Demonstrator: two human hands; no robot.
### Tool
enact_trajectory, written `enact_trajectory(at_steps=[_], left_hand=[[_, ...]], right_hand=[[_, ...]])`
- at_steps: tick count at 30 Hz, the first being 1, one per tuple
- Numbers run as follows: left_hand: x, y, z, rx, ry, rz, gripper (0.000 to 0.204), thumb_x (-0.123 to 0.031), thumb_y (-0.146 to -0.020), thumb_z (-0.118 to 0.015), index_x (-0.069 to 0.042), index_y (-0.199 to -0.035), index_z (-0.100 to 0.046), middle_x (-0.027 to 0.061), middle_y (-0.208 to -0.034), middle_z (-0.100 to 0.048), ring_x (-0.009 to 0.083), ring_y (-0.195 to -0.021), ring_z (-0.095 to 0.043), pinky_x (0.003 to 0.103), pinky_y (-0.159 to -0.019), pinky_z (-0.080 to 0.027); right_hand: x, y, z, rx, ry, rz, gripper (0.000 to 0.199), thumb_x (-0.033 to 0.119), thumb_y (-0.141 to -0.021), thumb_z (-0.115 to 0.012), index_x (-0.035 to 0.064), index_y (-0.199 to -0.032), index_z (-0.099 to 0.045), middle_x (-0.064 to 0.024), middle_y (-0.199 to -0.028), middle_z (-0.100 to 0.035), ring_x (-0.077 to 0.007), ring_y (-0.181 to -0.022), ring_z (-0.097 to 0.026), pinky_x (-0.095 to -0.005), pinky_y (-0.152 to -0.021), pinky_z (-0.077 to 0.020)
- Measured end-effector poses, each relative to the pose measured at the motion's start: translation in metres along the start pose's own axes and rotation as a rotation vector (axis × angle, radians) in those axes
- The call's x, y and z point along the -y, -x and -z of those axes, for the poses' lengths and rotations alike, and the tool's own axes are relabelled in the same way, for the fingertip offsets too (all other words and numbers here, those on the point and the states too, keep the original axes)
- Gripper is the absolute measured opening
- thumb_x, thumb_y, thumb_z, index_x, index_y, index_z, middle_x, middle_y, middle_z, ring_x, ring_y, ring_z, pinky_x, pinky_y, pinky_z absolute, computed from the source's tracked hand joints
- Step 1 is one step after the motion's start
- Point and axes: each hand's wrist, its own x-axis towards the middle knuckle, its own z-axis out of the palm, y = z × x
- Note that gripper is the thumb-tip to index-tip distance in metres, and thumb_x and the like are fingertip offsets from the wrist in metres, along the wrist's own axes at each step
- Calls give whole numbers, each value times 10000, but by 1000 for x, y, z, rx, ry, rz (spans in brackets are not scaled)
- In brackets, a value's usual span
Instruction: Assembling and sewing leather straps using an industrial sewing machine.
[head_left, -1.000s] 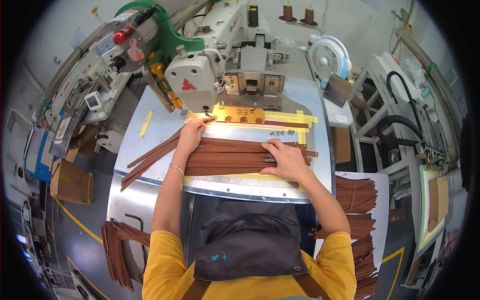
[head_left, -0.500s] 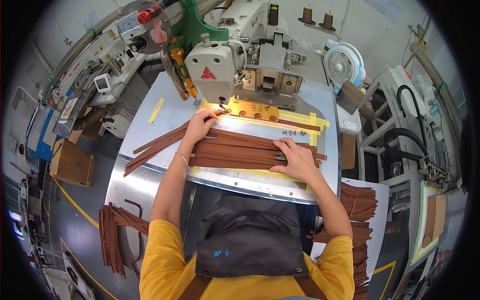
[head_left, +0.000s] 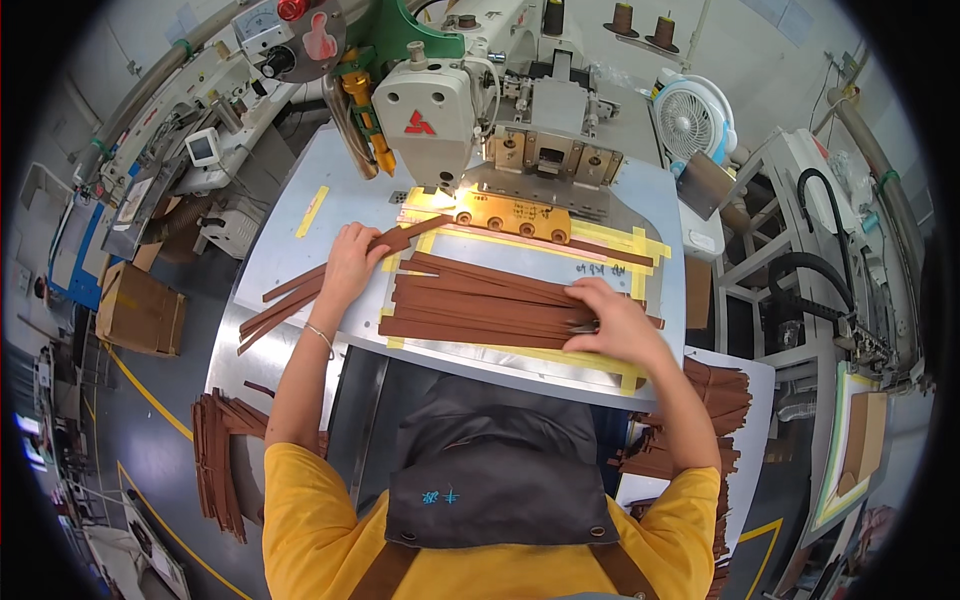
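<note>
My left hand [head_left: 352, 262] is closed round several brown strips [head_left: 290, 309] at the left of the sewing machine's table. One brown strip runs from the fingers up to the left end of a yellow clamp plate [head_left: 512, 216]. A row of brown strips [head_left: 470, 300] lies side by side in front of the plate. At the right end of that row, my right hand [head_left: 618, 322] rests with fingers curled round a small pointed metal tool [head_left: 584, 327], mostly hidden by the hand. A white sewing machine head [head_left: 424, 115] stands over the plate, its lamp lit.
Yellow tape [head_left: 640, 250] marks the table. A white fan [head_left: 690, 118] stands at the back right. Bundles of brown strips [head_left: 218, 460] hang low at the left, and more strips [head_left: 715, 395] lie on a white surface at the right. A cardboard box [head_left: 143, 308] stands on the floor.
My left hand has moved left and slightly nearer, away from the clamp plate, drawing strips with it. My right hand stays at the right end of the row. The whole view has shifted slightly.
</note>
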Motion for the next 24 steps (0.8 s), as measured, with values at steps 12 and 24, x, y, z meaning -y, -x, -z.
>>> enact_trajectory(at_steps=[12,24], left_hand=[[29,-7,16,-54,-81,-141,121,-69,-812,-673,-15,-899,-608,118,-887,-573,301,-850,-551,382,-746,-440],[-159,-53,-21,13,94,-563,196,-105,-787,-672,-54,-968,-618,105,-961,-604,284,-950,-565,414,-876,-424]], right_hand=[[-113,-2,35,-375,-124,-437,214,168,-798,-716,-4,-874,-614,-126,-777,-600,-258,-719,-577,-359,-680,-468],[35,42,73,-220,-879,-95,100,16,-805,-699,22,-792,-600,7,-792,-609,-25,-690,-514,-188,-595,-406]])
